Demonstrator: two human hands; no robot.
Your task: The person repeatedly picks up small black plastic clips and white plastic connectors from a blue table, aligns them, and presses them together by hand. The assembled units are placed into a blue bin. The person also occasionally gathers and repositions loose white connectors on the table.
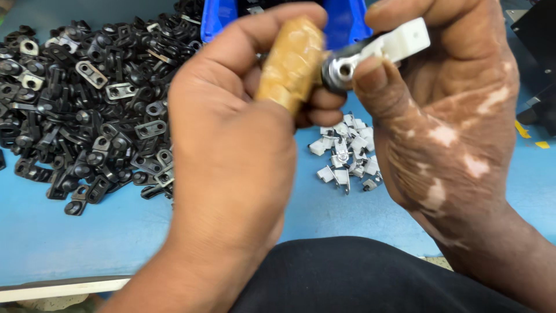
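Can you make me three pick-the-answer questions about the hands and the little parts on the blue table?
1. Where is the big pile of black parts?
A. left of the hands
B. inside the blue bin
C. on the person's lap

2. What colour is the handle in the left hand?
A. red
B. yellowish-brown
C. green

3. What is the right hand doing?
A. lying flat on the table
B. pinching a white part with a metal ring
C. pointing at the floor

Answers:
1. A, the black heap lies on the blue table at the left of the picture.
2. B, the wrapped handle gripped by the left hand looks yellowish-brown.
3. B, the thumb and fingers hold the white part up against the tool's end, above the small pile of white parts.
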